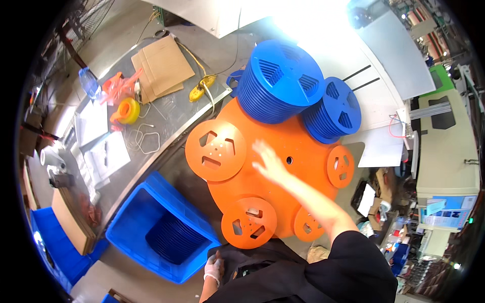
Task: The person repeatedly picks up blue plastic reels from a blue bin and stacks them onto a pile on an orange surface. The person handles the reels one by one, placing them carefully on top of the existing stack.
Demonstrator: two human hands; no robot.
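Observation:
My right hand, slightly blurred, reaches over a large orange round table with its fingers apart and nothing in them. Nearest to it is an orange disc with three cut-outs, at the table's left edge. Other orange discs with cut-outs sit around the rim: one at the front, one at the front right and one at the right. My left hand, a white band at its wrist, is curled beside my black clothing; whatever it may hold is hidden.
Two stacks of blue reels, one taller and one shorter, stand at the table's far side. A blue bin at the left contains more dark-blue reels. The grey workbench carries cardboard, yellow tape and papers.

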